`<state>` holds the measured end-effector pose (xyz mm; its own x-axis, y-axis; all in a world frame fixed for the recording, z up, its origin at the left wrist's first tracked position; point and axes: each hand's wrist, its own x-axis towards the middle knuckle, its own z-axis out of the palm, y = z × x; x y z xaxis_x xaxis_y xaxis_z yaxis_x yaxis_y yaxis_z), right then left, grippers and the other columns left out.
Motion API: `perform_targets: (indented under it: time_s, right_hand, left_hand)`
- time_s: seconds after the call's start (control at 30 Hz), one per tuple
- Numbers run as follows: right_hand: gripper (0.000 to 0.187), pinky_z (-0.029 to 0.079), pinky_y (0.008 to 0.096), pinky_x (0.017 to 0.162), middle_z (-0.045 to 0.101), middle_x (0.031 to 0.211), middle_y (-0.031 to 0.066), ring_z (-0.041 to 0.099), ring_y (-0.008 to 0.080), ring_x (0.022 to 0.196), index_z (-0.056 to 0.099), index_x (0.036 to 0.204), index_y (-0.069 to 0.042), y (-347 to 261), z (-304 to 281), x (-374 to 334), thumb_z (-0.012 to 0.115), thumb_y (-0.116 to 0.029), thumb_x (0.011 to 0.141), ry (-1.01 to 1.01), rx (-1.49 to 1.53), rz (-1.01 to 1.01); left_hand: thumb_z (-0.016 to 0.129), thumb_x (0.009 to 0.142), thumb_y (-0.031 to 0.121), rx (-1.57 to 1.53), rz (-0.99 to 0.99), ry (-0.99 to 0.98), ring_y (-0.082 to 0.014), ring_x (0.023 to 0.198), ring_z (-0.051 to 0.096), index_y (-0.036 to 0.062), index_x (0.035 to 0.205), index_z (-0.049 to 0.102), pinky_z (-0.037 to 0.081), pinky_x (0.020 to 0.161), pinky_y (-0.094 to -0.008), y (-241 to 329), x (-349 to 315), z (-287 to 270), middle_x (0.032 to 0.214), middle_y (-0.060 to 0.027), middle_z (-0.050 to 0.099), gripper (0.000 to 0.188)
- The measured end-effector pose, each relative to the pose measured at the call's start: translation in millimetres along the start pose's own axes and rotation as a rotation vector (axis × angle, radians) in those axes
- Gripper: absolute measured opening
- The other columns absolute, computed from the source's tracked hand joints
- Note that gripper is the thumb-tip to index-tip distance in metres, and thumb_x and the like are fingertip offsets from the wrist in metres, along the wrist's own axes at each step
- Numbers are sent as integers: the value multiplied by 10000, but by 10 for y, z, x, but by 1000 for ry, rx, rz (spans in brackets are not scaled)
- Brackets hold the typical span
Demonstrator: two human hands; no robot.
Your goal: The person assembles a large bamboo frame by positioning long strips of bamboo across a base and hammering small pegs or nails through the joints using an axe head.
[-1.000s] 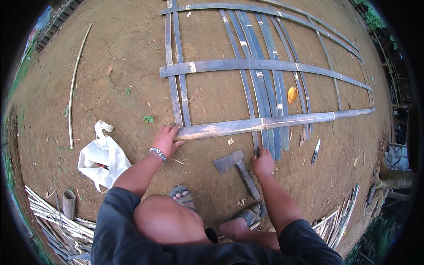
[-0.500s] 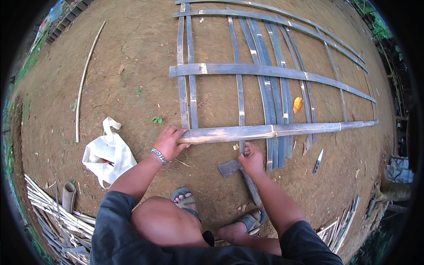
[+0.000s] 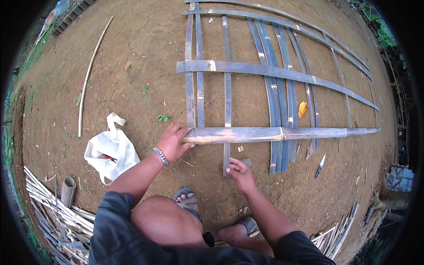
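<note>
My left hand [image 3: 173,140] is closed around the left end of a long split-bamboo rail [image 3: 256,134], which lies crosswise nearest me. Below that rail, my right hand [image 3: 240,174] pinches the near end of a narrow bamboo strip [image 3: 227,152]. The strip passes beneath the near rail and the middle bamboo rail [image 3: 247,68], reaching almost to the far rails [image 3: 265,18]. Beside my right fingers, a bit of a hatchet's head [image 3: 247,162] shows; its handle is hidden behind my hand and forearm.
More bamboo strips [image 3: 276,115] lie lengthwise under the rails. On the ground are a knife [image 3: 320,166], a white bag [image 3: 112,152], a thin pole [image 3: 94,70] and a yellow leaf [image 3: 303,110]. Stick piles [image 3: 57,216] flank my feet, with a bamboo tube [image 3: 68,191] by the left pile.
My right hand has moved toward me and left, drawing the narrow strip with it. More of its near end sticks out below the rail. My left hand stays on the rail's end.
</note>
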<state>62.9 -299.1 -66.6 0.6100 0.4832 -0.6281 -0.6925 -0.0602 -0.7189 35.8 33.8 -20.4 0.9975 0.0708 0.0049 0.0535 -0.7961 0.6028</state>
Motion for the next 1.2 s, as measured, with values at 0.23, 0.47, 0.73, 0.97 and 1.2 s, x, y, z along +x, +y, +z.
perform_targets:
  time_s: [0.23, 0.47, 0.73, 0.97, 1.2]
  right_hand:
    - [437, 547, 255, 855, 732, 1178, 74, 670, 99, 994, 597, 1410, 2, -105, 346, 440, 682, 21, 981, 132, -41, -66]
    - [436, 563, 273, 838, 727, 1196, 111, 680, 128, 989, 583, 1403, 24, 6, 339, 150, 681, 19, 978, 218, 47, -72]
    - [384, 593, 301, 863, 704, 1236, 136, 688, 156, 1032, 588, 1375, 65, 29, 370, 108, 647, 19, 998, 389, 78, -111]
    - [318, 596, 282, 801, 723, 1164, 101, 687, 133, 968, 631, 1318, 40, 49, 481, 646, 664, -8, 1006, 400, 111, -90]
    - [290, 592, 284, 803, 710, 1089, 54, 676, 119, 927, 633, 1300, 22, -164, 474, 399, 656, -20, 1014, 441, 210, -110]
  left_hand:
    - [887, 751, 232, 20, 21, 16, -349, 1122, 605, 39, 1283, 700, 495, 1008, -440, 30, 24, -80, 1174, -151, 655, 596]
    - [894, 742, 242, 20, 28, 24, -341, 1115, 612, 35, 1258, 712, 499, 1003, -437, 75, 28, -143, 1174, -138, 666, 585]
    - [894, 743, 223, 21, 15, 26, -334, 1102, 610, 29, 1255, 713, 502, 997, -433, 75, 25, -135, 1166, -135, 663, 576]
    - [897, 738, 218, 16, 21, 24, -331, 1104, 609, 30, 1253, 714, 504, 996, -432, 91, 48, -122, 1169, -133, 661, 579]
    - [902, 731, 220, 18, 14, 17, -331, 1094, 608, 33, 1249, 717, 504, 988, -431, 73, 18, -149, 1156, -129, 661, 582]
